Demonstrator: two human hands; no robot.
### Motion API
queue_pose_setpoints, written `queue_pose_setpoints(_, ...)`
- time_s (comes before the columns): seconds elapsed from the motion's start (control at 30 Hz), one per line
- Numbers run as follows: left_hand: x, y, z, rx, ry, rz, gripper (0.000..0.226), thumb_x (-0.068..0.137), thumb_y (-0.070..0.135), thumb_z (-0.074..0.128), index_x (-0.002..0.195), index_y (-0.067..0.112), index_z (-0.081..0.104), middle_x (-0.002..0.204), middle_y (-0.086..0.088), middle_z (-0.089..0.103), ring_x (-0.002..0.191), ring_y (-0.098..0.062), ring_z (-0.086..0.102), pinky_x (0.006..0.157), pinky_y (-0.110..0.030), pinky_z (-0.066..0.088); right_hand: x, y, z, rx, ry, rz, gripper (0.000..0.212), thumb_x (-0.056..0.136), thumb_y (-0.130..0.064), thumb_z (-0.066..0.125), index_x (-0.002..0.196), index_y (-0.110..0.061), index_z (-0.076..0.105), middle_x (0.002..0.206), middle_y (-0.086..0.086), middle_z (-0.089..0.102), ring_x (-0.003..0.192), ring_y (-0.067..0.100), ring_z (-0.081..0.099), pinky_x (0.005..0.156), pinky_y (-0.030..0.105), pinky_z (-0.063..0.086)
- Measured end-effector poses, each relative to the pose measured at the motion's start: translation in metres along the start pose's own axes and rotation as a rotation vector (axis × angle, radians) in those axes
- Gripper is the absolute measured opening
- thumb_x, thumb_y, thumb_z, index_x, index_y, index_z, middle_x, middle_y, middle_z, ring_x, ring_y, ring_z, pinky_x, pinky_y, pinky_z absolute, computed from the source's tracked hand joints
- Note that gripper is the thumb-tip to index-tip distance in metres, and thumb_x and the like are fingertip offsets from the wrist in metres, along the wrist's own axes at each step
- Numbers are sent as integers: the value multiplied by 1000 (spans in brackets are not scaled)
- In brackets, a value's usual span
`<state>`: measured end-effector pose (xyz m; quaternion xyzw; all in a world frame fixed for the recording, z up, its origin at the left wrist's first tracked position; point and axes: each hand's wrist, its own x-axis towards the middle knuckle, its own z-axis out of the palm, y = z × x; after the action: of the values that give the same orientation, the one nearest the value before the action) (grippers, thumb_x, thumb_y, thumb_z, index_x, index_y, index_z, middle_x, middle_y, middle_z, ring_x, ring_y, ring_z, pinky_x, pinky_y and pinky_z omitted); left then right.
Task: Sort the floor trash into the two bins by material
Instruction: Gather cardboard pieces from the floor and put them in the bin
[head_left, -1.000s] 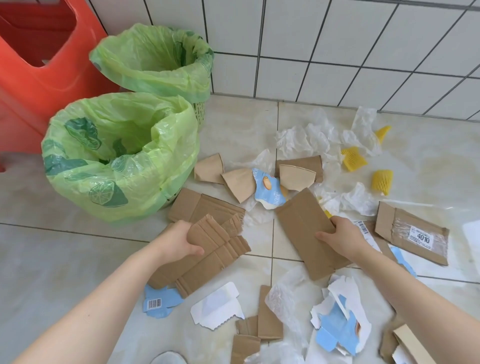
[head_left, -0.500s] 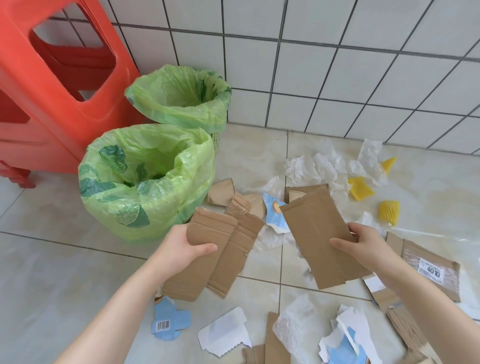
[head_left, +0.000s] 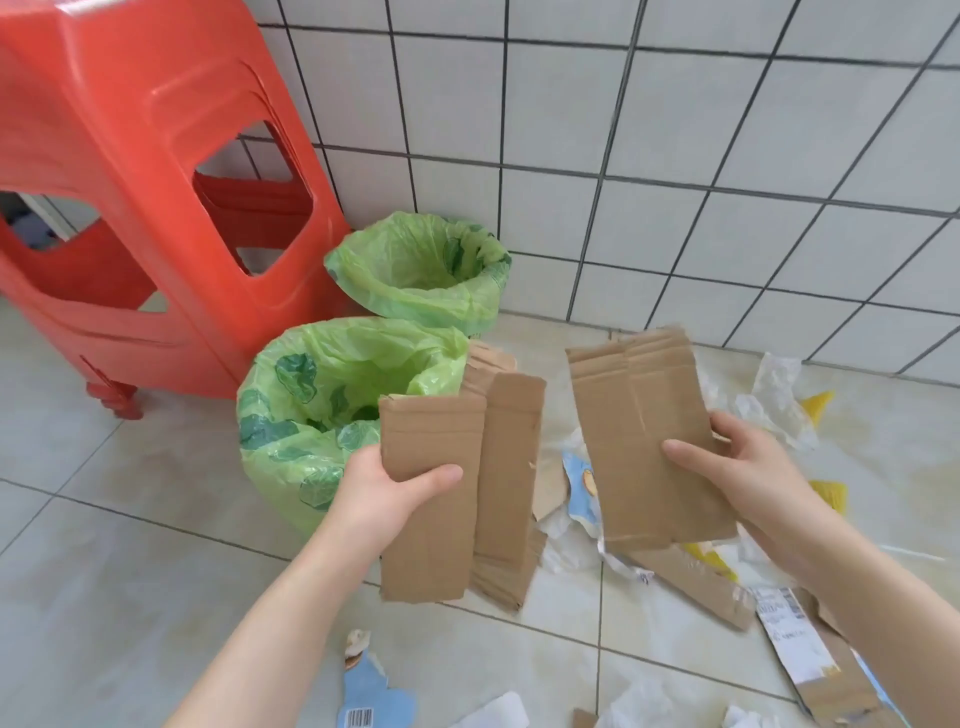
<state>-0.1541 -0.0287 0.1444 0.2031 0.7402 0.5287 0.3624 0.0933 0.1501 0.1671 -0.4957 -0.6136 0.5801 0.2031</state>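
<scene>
My left hand (head_left: 387, 496) grips a stack of folded brown cardboard pieces (head_left: 457, 493), held upright just right of the near bin (head_left: 291, 415), which is lined with a green leaf-print bag. My right hand (head_left: 748, 467) grips another flat cardboard sheet (head_left: 639, 447) by its right edge, raised above the floor. The far bin (head_left: 421, 280), also green-lined, stands behind against the tiled wall. Both bin openings are visible and look mostly empty.
A red plastic stool (head_left: 130, 208) stands left of the bins. Floor litter lies at right and below: clear plastic wrap (head_left: 774, 395), yellow foam netting (head_left: 828, 493), a labelled cardboard mailer (head_left: 810, 654), blue printed paper scraps (head_left: 374, 696).
Both hands lifted their cardboard off the floor and raised it upright. The view tilted up, bringing the stool and wall into sight, and the cardboard now sits closer to the near bin.
</scene>
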Motion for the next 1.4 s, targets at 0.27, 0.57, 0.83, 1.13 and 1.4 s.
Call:
queue_pose_setpoints(0.27,14,55,-43,-324,191,94,21,77,11,76,96,17,69,93,0,76,85,-17,73,76,-34,56,24,-84,65,132,-120,-79,14,85,-12,66,98,-17,68,95,4,76,85,19,72,76,35,56)
queue_pose_setpoints(0.57,54,72,-95,-379,689,253,13,87,31,64,86,23,54,94,11,63,94,-11,64,92,-34,53,52,-137,174,231,-51,-88,20,82,-14,63,101,-11,63,101,8,70,93,24,66,84,35,55)
queue_pose_setpoints(0.83,81,23,-91,-44,679,415,12,93,21,61,105,20,60,94,13,65,81,14,59,79,-8,47,68,-127,251,199,26,-144,37,92,-13,42,129,-10,43,120,4,56,104,21,54,87,30,44)
queue_pose_setpoints(1.13,83,-3,-95,414,514,255,18,84,18,61,102,21,61,90,2,67,88,-26,59,74,-37,48,86,-80,259,-184,-70,-193,41,84,4,44,118,-15,56,108,4,65,95,22,59,77,27,46)
queue_pose_setpoints(1.4,88,7,-91,613,484,275,39,85,22,61,122,27,51,115,3,66,100,-29,60,84,-40,46,90,-85,255,-353,-118,-341,37,89,-19,56,125,-14,47,111,3,56,94,19,53,73,31,46)
